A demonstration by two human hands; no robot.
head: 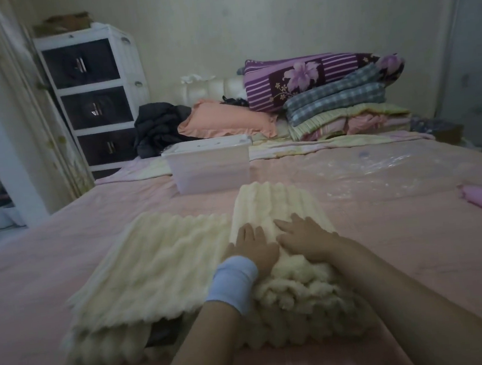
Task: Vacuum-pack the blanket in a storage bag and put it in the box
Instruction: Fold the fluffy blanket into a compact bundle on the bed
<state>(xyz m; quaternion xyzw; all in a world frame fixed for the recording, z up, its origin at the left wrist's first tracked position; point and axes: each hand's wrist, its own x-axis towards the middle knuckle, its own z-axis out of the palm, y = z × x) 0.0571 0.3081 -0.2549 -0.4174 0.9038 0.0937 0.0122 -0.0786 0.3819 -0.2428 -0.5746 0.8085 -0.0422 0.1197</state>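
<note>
Cream blanket (158,258) near centre of bed (49,248), half folded; left hand (255,247), right hand (306,236) flat on right fold, fingers straight, gripping nothing; risk: plush springs open once released, bundle too bulky for storage bag (394,167), box (209,167).

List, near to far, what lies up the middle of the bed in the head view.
Cream blanket, with left hand and right hand pressed flat on it → clear box → peach pillow → white headboard.
</note>
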